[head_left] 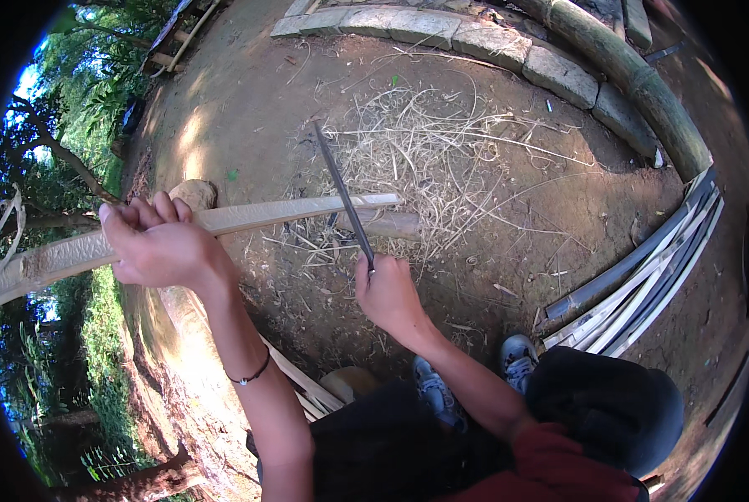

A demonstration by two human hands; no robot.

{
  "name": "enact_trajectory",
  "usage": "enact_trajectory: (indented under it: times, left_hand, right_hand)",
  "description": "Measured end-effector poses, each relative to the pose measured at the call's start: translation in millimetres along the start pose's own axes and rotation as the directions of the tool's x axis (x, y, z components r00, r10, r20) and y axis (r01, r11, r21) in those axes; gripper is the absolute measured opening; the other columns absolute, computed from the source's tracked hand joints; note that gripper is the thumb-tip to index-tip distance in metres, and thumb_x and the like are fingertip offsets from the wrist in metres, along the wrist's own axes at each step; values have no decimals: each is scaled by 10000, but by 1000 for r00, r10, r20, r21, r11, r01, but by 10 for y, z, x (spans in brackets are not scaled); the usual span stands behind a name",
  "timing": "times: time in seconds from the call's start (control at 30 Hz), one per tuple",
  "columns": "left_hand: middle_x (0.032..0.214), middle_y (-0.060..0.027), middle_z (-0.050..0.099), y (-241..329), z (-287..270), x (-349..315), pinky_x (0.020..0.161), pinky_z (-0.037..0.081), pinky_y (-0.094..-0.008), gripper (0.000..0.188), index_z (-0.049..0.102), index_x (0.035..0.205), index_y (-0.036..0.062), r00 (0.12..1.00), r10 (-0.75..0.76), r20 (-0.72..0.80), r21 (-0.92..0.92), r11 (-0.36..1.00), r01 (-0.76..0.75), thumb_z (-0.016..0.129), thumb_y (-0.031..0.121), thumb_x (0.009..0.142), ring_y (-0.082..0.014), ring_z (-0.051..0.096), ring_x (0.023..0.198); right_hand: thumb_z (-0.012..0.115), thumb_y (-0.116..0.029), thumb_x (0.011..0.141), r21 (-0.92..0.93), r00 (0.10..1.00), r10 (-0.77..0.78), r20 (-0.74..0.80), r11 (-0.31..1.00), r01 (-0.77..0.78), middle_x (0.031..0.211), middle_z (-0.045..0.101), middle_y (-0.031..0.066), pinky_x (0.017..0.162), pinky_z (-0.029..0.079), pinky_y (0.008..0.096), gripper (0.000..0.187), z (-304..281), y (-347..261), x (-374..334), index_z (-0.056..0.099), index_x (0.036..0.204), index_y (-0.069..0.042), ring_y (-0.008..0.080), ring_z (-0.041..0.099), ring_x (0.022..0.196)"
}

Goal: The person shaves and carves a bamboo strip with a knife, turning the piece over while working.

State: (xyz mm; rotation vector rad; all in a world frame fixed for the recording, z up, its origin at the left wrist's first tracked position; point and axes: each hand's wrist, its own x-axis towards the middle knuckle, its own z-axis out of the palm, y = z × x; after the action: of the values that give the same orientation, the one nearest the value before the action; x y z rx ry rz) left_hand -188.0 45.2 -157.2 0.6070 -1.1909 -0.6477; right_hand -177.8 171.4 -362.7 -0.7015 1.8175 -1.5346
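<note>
A long, pale split-bamboo strip (274, 212) runs from the left edge to the middle of the view. My left hand (169, 251) is closed on it, fingers curled around, left of centre. In my closed right hand (393, 299) is a knife by its handle, which the fist mostly hides. The knife's long, dark, narrow blade (337, 174) points up and away, crossing the strip close to its right end. Whether the edge touches the strip I cannot tell. Below that end, a short round bamboo piece (383, 224) lies on the ground among thin, curly shavings (424, 142).
Split bamboo lengths (633, 280) lie in a bundle at the right. Beyond them, a thick bamboo pole (642, 79) rests along a stone kerb (491, 43). My shoes (438, 391) are on the dirt ground below my right hand. Greenery (81, 84) borders the left side.
</note>
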Motion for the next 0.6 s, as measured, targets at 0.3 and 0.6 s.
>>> enact_trajectory:
  times: [0.3, 0.6]
  left_hand:
    - [612, 13, 258, 35, 143, -69, 461, 188, -299, 359, 299, 698, 113, 1000, -10, -10, 29, 1000, 10, 467, 196, 1005, -115, 234, 512]
    - [577, 4, 310, -5, 299, -131, 401, 181, -278, 393, 331, 666, 97, 999, 39, 16, -20, 999, -39, 533, 206, 985, -95, 239, 451]
  right_hand:
    - [537, -146, 961, -116, 996, 58, -69, 991, -66, 649, 591, 365, 655, 529, 573, 331, 145, 483, 145, 647, 787, 113, 505, 635, 644]
    - [523, -112, 961, -118, 977, 149, -151, 979, -167, 606, 614, 297, 566, 547, 522, 326, 151, 929, 292, 635, 774, 132, 446, 669, 600]
